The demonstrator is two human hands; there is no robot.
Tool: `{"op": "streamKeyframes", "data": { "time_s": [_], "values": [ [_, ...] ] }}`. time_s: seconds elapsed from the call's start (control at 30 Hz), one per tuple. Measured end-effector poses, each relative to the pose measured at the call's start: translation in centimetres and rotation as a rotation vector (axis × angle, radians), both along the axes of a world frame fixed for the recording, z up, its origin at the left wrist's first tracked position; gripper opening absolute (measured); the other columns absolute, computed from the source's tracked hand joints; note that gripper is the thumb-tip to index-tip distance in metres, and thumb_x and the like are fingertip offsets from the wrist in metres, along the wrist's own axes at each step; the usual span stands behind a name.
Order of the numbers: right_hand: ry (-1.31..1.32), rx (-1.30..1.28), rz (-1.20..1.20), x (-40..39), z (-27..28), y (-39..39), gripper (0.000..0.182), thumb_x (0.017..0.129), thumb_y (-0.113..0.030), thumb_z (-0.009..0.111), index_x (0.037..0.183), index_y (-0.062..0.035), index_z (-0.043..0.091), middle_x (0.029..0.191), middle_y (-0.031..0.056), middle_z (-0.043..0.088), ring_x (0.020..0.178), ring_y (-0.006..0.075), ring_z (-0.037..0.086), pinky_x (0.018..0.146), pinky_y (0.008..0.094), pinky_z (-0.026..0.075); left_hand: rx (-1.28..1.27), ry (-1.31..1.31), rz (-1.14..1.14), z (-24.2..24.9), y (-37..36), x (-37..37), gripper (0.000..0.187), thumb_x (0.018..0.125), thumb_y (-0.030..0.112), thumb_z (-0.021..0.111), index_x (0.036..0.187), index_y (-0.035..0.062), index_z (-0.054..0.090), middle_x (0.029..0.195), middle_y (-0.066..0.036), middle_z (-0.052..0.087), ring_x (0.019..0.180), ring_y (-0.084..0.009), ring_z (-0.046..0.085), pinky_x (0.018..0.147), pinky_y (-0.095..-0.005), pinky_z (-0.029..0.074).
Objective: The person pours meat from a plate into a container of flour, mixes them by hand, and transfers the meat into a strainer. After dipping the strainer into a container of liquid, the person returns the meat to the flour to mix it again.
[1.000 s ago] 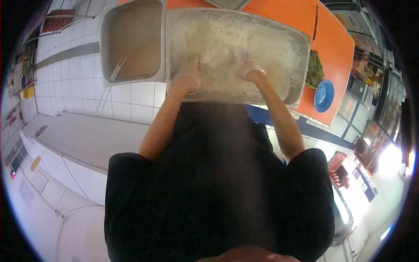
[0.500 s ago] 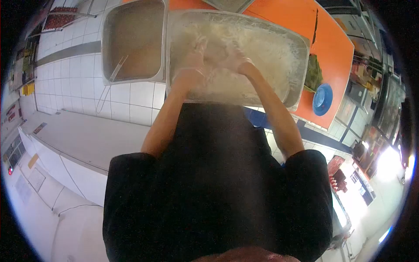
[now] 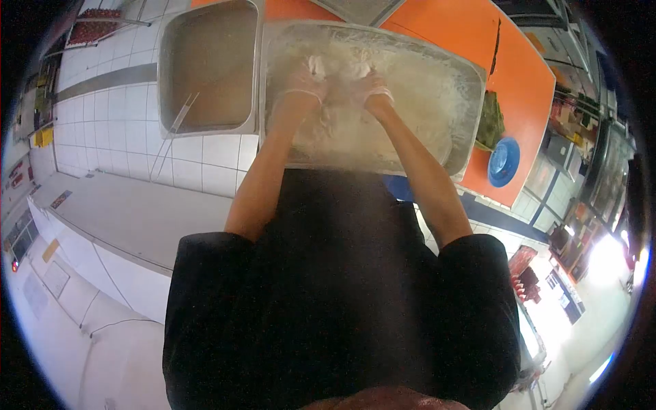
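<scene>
A large rectangular metal tray (image 3: 417, 147) holds a bed of pale, flour-like powder (image 3: 417, 82). Both my hands are in its upper left part, in thin clear gloves dusted white. My left hand (image 3: 307, 82) is closed around a whitish floury lump (image 3: 316, 65). Just to its right, my right hand (image 3: 372, 83) has its fingers curled on another floury lump (image 3: 360, 70). What the lumps are under the coating cannot be made out. Haze and blur soften the fingertips.
Left of the tray stands a metal basin (image 3: 212, 75) of cloudy brownish liquid, with a wire-handled tool (image 3: 179, 119) over its rim. On the orange table (image 3: 523, 96) are a blue bowl (image 3: 504, 162) and a dark green cloth-like item (image 3: 490, 123). A white cabinet (image 3: 130, 212) is at left.
Both hands have moved slightly up in the view, toward the tray's far side. White lumps now show more clearly at their fingers. The view has shifted a little.
</scene>
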State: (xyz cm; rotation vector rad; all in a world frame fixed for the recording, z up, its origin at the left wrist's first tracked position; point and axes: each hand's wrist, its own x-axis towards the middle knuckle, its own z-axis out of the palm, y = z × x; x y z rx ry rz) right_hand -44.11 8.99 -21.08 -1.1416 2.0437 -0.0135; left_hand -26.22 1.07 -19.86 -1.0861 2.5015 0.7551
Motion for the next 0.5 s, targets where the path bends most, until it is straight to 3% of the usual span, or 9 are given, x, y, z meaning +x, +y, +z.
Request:
{"op": "streamKeyframes", "data": {
  "time_s": [0.1,0.17,0.2,0.27,0.33,0.37,0.4,0.43,0.5],
  "values": [
    [-0.252,0.012,-0.311,0.2,1.7,1.3,0.055,0.080,-0.033,0.073,0.122,0.0009,0.063,0.096,0.0209,0.073,0.085,0.0269,0.071,0.068,0.0417,0.056,0.036,-0.043,-0.051,2.3,1.4,2.1,0.032,0.094,0.028,0.051,0.106,0.0063,0.072,0.106,-0.023,0.070,0.096,-0.0386,0.068,0.087,-0.0464,0.053],
    [-0.443,-0.085,-0.268,0.0,4.1,2.4,0.057,0.081,-0.033,0.071,0.125,0.0007,0.061,0.102,0.0202,0.072,0.088,0.0256,0.069,0.072,0.0412,0.056,0.050,-0.062,-0.063,2.8,1.8,2.6,0.032,0.094,0.027,0.050,0.106,0.0061,0.071,0.106,-0.023,0.070,0.097,-0.0388,0.068,0.087,-0.0467,0.053],
    [-0.630,-0.190,-0.226,-0.3,4.8,2.6,0.059,0.082,-0.033,0.070,0.129,0.0005,0.059,0.107,0.0194,0.072,0.091,0.0242,0.068,0.076,0.0406,0.056,0.030,0.178,0.003,3.4,1.7,2.7,0.034,0.095,0.031,0.050,0.106,0.0061,0.071,0.103,-0.023,0.070,0.093,-0.0389,0.068,0.085,-0.0470,0.053],
    [-0.526,-0.277,-0.172,-1.5,3.7,2.2,0.060,0.084,-0.034,0.068,0.133,-0.0016,0.057,0.113,0.0210,0.069,0.095,0.0259,0.067,0.082,0.0413,0.054,0.014,0.413,0.071,4.4,1.6,2.7,0.036,0.096,0.035,0.051,0.106,0.0061,0.070,0.099,-0.022,0.070,0.089,-0.0390,0.069,0.082,-0.0474,0.053],
    [-0.425,-0.360,-0.115,-1.7,4.5,0.9,0.062,0.086,-0.035,0.066,0.137,-0.0037,0.054,0.119,0.0227,0.066,0.099,0.0276,0.066,0.088,0.0420,0.053,0.336,0.146,0.352,8.4,0.7,1.5,0.043,0.096,0.042,0.052,0.109,0.0047,0.070,0.098,-0.023,0.069,0.089,-0.0387,0.068,0.079,-0.0484,0.051],
    [-0.271,-0.210,0.053,-2.4,6.1,-0.4,0.063,0.091,-0.041,0.057,0.143,-0.0059,0.049,0.133,0.0218,0.058,0.115,0.0310,0.057,0.101,0.0411,0.043,0.338,0.145,0.355,7.4,0.1,1.6,0.043,0.096,0.042,0.052,0.109,0.0047,0.070,0.098,-0.023,0.069,0.089,-0.0387,0.068,0.079,-0.0484,0.051],
    [-0.113,-0.061,0.216,-2.9,7.2,-1.4,0.064,0.097,-0.047,0.047,0.148,-0.0082,0.044,0.146,0.0209,0.049,0.132,0.0344,0.049,0.114,0.0403,0.034,0.261,0.065,0.089,5.8,-1.1,1.9,0.047,0.095,0.045,0.053,0.116,0.0051,0.067,0.100,-0.024,0.069,0.092,-0.0397,0.067,0.080,-0.0483,0.051],
    [0.094,-0.209,0.276,-4.5,-5.2,-1.6,0.059,0.099,-0.046,0.044,0.148,-0.0116,0.045,0.149,0.0198,0.047,0.136,0.0358,0.045,0.115,0.0417,0.034,0.182,-0.015,-0.176,4.7,-1.5,2.1,0.052,0.094,0.048,0.054,0.123,0.0055,0.065,0.103,-0.026,0.068,0.094,-0.0406,0.066,0.081,-0.0483,0.051],
    [0.057,-0.391,0.183,-2.7,-9.6,-2.4,0.055,0.099,-0.044,0.047,0.146,-0.0151,0.048,0.142,0.0195,0.052,0.132,0.0350,0.049,0.111,0.0431,0.038,0.107,-0.069,-0.175,2.1,-2.3,0.8,0.054,0.094,0.048,0.054,0.126,0.0059,0.063,0.104,-0.026,0.068,0.095,-0.0409,0.066,0.082,-0.0483,0.051]
  ]
}}
